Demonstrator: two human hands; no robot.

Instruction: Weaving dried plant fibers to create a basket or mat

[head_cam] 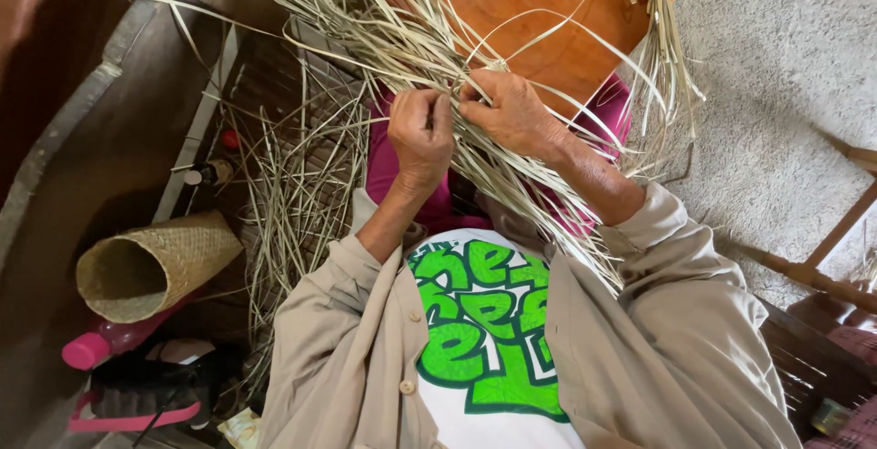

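Both my hands grip a thick bundle of pale dried leaf strips (384, 24) that fans out upward and trails down across my lap. My left hand (420, 134) is fisted around several strips. Just to its right, almost touching it, my right hand (512, 111) pinches strips between thumb and fingers. Long loose strips (662, 56) arc over an orange-brown wooden board (539, 10) behind the hands. A magenta cloth (614, 106) lies under the bundle on my lap.
More loose strips (297, 193) litter a dark slatted surface at the left. A woven cone-shaped basket (155, 262) lies on its side beside a pink bottle (91, 348) and a black and pink item (146, 394). Grey rough floor (786, 74) and wooden furniture legs (831, 248) are on the right.
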